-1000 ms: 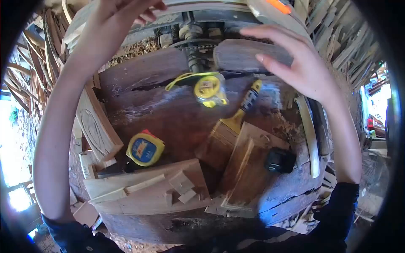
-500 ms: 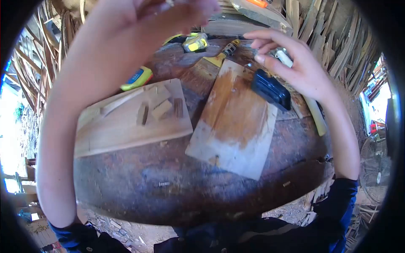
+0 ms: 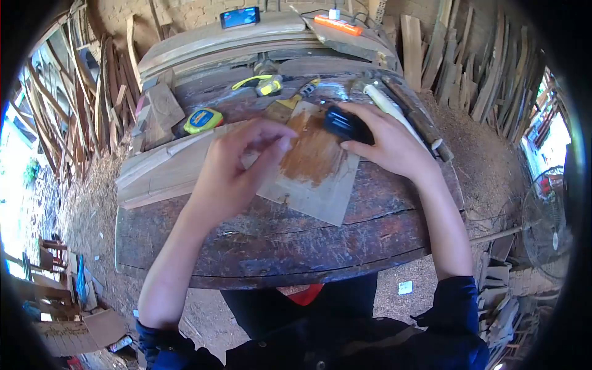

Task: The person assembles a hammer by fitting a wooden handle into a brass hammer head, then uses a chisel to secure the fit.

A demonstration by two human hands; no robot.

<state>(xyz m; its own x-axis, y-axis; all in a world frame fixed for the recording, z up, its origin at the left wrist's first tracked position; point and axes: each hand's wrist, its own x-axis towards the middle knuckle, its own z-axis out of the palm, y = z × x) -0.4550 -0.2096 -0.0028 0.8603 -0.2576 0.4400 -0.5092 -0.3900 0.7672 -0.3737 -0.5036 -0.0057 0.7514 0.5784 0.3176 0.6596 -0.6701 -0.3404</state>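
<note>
My right hand (image 3: 391, 139) is around the near right end of a glossy black box-shaped object (image 3: 339, 122), its thumb and fingers on either side. That object rests on the upper right of a flat board (image 3: 311, 200) with a patchy brown-stained surface. My left hand (image 3: 237, 163) hovers at the board's left edge, thumb and forefinger tips close together in a pinch. Whatever they hold, if anything, is too small to make out. Behind the board lies a paintbrush (image 3: 293, 102). Partly hidden under my left hand is a pale plank (image 3: 163, 182).
A yellow-and-blue tape measure (image 3: 203, 120) and another yellow tape measure (image 3: 269, 85) lie farther back. Long sticks (image 3: 425, 126) lie at the right. A phone (image 3: 240, 17) and an orange power strip (image 3: 337, 24) sit on stacked planks behind. A fan (image 3: 546, 216) stands at far right.
My left hand has come down from the upper left to the stained board. My right hand has lowered onto the black object. The view has shifted, showing more of the background.
</note>
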